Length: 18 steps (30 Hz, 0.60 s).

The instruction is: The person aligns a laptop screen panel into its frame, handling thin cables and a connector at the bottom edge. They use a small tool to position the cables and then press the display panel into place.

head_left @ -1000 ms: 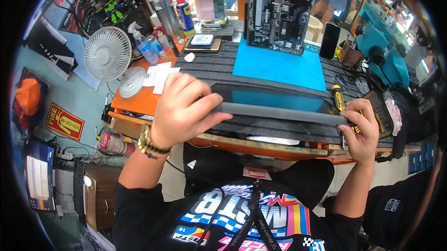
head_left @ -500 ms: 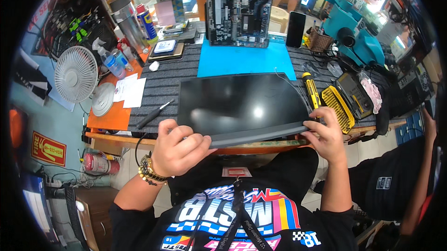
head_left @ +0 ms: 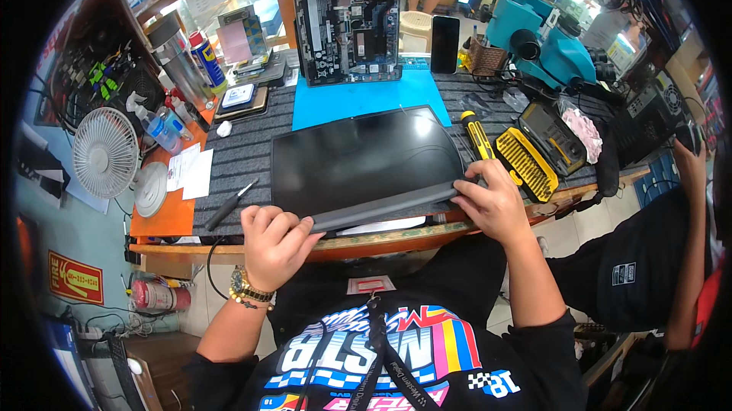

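Observation:
A laptop screen panel [head_left: 366,159] lies on the striped grey mat, glossy black side up. Along its near edge runs a dark grey bar [head_left: 389,203]. My left hand [head_left: 276,249] pinches the left end of this bar between thumb and fingers. At the other end, my right hand [head_left: 492,201] is closed on the bar's right corner, thumb in front. The fingertips behind the bar are partly hidden. Behind the screen, an opened laptop base [head_left: 347,22] stands upright on a blue mat [head_left: 366,98], its inner boards showing.
A black-handled screwdriver [head_left: 229,207] lies left of the screen; a yellow screwdriver [head_left: 476,135] and a yellow bit case [head_left: 528,163] lie right. A white fan [head_left: 107,153] stands far left, a teal microscope [head_left: 534,41] back right. A person [head_left: 648,258] stands at the right.
The whole view has shifted, so things appear farther left. More of the table edge and a white strip now show under the grey bar. Both hands keep their hold on it.

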Each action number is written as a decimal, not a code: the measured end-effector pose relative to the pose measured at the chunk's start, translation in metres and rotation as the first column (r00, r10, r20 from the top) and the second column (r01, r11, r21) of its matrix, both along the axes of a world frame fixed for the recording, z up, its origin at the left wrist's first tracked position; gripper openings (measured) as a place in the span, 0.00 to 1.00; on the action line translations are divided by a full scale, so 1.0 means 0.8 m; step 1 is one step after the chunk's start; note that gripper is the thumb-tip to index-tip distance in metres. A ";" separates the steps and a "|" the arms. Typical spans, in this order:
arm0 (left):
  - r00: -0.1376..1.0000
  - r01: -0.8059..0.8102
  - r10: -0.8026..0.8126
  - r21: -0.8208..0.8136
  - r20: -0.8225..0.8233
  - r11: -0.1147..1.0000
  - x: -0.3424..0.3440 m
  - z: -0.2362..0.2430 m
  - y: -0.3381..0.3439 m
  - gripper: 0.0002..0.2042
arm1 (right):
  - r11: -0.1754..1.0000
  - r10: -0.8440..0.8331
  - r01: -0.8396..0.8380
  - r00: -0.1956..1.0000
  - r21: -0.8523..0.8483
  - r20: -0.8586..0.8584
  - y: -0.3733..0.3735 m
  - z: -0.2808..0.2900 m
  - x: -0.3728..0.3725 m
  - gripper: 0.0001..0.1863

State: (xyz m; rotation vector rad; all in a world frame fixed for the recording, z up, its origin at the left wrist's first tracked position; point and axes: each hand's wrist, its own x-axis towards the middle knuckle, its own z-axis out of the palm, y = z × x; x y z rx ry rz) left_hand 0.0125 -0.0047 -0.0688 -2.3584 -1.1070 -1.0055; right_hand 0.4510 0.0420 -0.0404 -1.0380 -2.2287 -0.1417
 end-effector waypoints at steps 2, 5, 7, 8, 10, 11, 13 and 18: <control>0.999 -0.020 0.021 -0.026 0.038 0.999 0.017 -0.002 0.005 0.18 | 0.998 -0.047 0.048 0.999 -0.035 0.020 0.003 -0.007 0.006 0.16; 0.998 -0.055 0.055 -0.061 0.001 0.997 0.025 -0.011 0.011 0.17 | 0.995 -0.089 0.090 0.996 -0.032 0.030 0.005 -0.014 0.004 0.15; 0.999 -0.050 0.050 -0.073 0.000 0.996 0.026 -0.022 0.013 0.17 | 0.994 -0.094 0.095 0.995 -0.059 0.035 0.007 -0.021 0.004 0.15; 0.999 -0.046 0.046 -0.083 0.002 0.996 0.027 -0.025 0.013 0.17 | 0.991 -0.098 0.101 0.994 -0.084 0.042 0.008 -0.023 0.004 0.14; 0.999 -0.045 0.046 -0.097 0.008 0.994 0.028 -0.027 0.012 0.17 | 0.991 -0.104 0.108 0.993 -0.082 0.053 0.010 -0.028 0.006 0.14; 0.999 -0.042 0.044 -0.105 0.017 0.994 0.028 -0.027 0.011 0.16 | 0.991 -0.110 0.115 0.992 -0.073 0.065 0.011 -0.031 0.006 0.14; 0.999 -0.049 0.051 -0.113 0.019 0.992 0.031 -0.025 0.010 0.17 | 0.988 -0.122 0.128 0.990 -0.087 0.066 0.010 -0.031 0.003 0.14; 0.993 -0.055 0.070 -0.144 0.099 0.988 0.028 -0.013 0.000 0.19 | 0.989 -0.145 0.142 0.988 -0.051 -0.056 -0.012 -0.033 -0.046 0.19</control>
